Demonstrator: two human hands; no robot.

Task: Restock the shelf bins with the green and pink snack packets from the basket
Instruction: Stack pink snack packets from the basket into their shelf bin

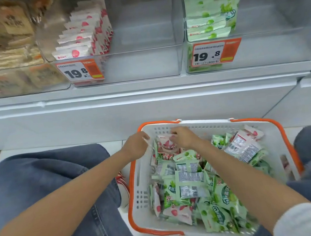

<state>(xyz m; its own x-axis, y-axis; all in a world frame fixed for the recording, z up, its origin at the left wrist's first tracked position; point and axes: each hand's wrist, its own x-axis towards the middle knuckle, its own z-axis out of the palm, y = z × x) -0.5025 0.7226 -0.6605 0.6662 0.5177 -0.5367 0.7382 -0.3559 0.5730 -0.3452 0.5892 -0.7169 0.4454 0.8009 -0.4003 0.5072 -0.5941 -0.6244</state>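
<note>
Snack packets (194, 183), green and pink mixed together, lie heaped in a white basket (138, 181) with orange handles that stands on the floor between the person's knees, just below the shelf. Both hands reach into the far left corner of the basket. The left hand (135, 146) is closed in a pinch at the basket's rim, gripping the edge of a pink packet (165, 144) that stands upright against the wall. The right hand (183, 137) is closed on the top of the same pink packet, fingers curled over it. Up on the shelf, a clear bin (145, 65) holds a row of pink packets (84, 35) standing on edge at its left side, the rest of that bin bare. To its right, a second clear bin (277, 47) holds a stack of green packets (210, 10) at its left end. Each bin carries an orange and white price tag (79, 71) on its front reading 19.8. Further left, a bin of brown packets (3, 47) looks blurred.
</note>
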